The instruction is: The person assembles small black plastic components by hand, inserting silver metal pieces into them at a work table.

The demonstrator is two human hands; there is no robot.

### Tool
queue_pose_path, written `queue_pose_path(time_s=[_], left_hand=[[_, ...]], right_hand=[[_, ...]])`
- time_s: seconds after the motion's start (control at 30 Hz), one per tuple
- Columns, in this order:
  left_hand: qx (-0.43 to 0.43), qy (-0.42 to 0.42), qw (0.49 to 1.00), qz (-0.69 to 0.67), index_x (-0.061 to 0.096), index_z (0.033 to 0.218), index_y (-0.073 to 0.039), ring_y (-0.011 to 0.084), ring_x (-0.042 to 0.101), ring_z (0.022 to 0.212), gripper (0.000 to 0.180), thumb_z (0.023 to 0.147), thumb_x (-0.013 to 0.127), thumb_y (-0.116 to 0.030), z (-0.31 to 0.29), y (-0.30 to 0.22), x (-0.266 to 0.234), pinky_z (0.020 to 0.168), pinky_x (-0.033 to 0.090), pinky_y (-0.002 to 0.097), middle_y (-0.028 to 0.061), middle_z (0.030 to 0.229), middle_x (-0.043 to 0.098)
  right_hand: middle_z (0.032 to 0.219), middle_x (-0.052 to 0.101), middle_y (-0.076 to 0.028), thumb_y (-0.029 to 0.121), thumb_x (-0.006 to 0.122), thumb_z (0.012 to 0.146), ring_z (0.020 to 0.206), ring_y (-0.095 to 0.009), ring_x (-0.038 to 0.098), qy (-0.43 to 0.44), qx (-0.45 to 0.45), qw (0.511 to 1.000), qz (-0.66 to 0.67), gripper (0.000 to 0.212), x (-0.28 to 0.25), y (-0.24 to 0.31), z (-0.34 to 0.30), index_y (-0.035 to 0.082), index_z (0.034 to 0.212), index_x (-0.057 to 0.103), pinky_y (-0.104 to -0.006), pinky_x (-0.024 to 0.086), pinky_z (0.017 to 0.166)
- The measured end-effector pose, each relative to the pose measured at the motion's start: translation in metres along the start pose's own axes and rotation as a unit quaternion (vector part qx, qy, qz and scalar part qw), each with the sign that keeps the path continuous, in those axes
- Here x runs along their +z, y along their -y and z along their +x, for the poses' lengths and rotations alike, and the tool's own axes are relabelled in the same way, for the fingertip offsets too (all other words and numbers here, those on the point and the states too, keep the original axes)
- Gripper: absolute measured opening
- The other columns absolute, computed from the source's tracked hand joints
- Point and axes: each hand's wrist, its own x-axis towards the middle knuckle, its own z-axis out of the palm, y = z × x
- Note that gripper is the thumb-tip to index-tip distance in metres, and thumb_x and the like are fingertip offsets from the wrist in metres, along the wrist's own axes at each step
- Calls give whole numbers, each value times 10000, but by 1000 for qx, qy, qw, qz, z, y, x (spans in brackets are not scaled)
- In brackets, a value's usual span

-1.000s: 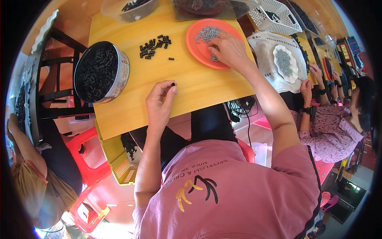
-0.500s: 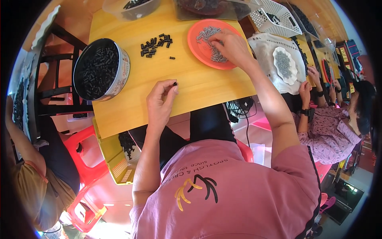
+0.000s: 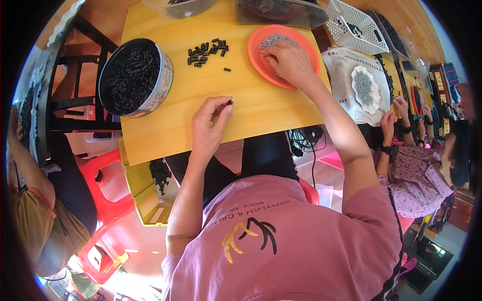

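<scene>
My left hand (image 3: 211, 123) is over the near part of the yellow table, thumb and forefinger closed on a small black tube (image 3: 230, 102) whose round end faces up. My right hand (image 3: 291, 62) reaches down into an orange-red plate (image 3: 257, 60); its fingers are bent together among small grey screw-like pieces (image 3: 277, 39), and whatever lies between the fingertips is hidden. A loose pile of black tubes (image 3: 200, 54) lies left of the plate, with a single black tube (image 3: 227, 69) apart from it. At the left edge stands a round tin (image 3: 163, 83) full of similar black pieces.
Clear plastic bins (image 3: 283, 19) stand along the far edge. Right of the plate are a white perforated basket (image 3: 372, 42) and a fluted white dish (image 3: 362, 85) of grey pieces on a cloth (image 3: 339, 65). Other people sit at both sides. A yellow crate (image 3: 145, 198) is below the table.
The table has shifted slightly to the right in view. My right hand has sunk lower over the plate, covering more of the grey pieces. My left hand keeps its hold on the black tube.
</scene>
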Motion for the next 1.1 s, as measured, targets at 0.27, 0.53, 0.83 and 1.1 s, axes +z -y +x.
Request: queue_pose_path(time_s=[0.27, 0.53, 0.83, 1.1], left_hand=[[5, -23, 1000, -5, 648, 1058, 14, 119, 614, 782, 157, 906, 659, -21, -2, 3, -2, 732, 506, 248, 58, 886, 628], [-14, -27, 998, -58, 660, 1073, 26, 106, 613, 783, 171, 907, 654, -15, 0, 0, -2, 725, 502, 242, 50, 906, 630], [-12, -21, 996, -87, 666, 1077, 29, 99, 622, 798, 171, 911, 650, -8, 0, -23, 5, 732, 504, 238, 49, 950, 630], [16, -26, 998, -53, 673, 1067, 15, 117, 629, 792, 165, 905, 652, -12, -4, -42, 4, 720, 505, 249, 64, 951, 633]], right_hand=[[966, 693, -86, 220, 658, 869, 852, -312, 667, 28, 4, 999, 18, 191, 2, 8, 6, 97, 993, 735, -424, 524, 738], [899, 711, -119, 238, 637, 844, 809, -322, 681, 17, 33, 999, 30, 206, 2, 7, 9, 67, 920, 724, -450, 530, 719], [745, 615, 30, 73, 690, 869, 704, -18, 546, 183, 34, 881, 434, 69, -42, 67, -18, 14, 874, 654, -191, 430, 617], [761, 623, 28, 72, 679, 871, 713, -25, 552, 234, 36, 800, 551, 67, -50, 80, -24, 25, 868, 631, -206, 436, 633]])
